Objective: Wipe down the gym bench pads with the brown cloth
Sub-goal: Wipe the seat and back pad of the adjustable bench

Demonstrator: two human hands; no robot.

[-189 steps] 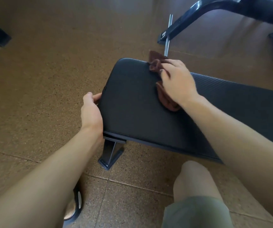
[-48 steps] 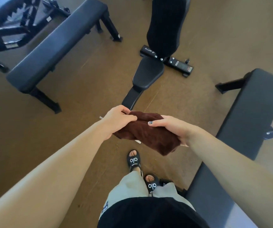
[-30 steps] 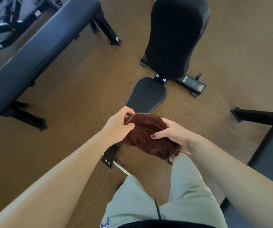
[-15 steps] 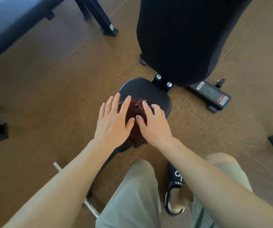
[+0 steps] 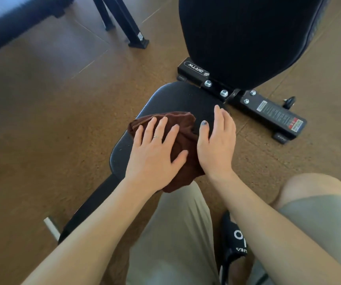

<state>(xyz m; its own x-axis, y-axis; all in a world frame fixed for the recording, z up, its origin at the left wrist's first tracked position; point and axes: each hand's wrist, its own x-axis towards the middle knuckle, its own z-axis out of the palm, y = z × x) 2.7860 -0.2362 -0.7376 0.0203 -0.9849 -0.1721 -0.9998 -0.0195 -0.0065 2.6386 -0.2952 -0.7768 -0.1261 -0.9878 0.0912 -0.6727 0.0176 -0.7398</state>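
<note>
The brown cloth (image 5: 183,128) lies bunched on the small black seat pad (image 5: 178,99) of an adjustable bench. My left hand (image 5: 155,155) presses flat on the cloth with spread, straight fingers. My right hand (image 5: 217,145) lies flat beside it on the pad's right side, fingers straight, its thumb edge touching the cloth. The tall black back pad (image 5: 245,36) rises just behind the seat pad. The near end of the cloth hangs over the pad's front edge above my knee.
The bench's black base bar (image 5: 268,112) with bolts and a warning label runs right across the brown floor. A second flat bench (image 5: 11,21) and its legs (image 5: 124,23) stand at the upper left. My knees and a black sandal (image 5: 235,241) fill the bottom.
I have leaned in closer to the seat pad. Both hands have spread apart over the cloth, the left sliding left and the right sliding right onto the bare pad.
</note>
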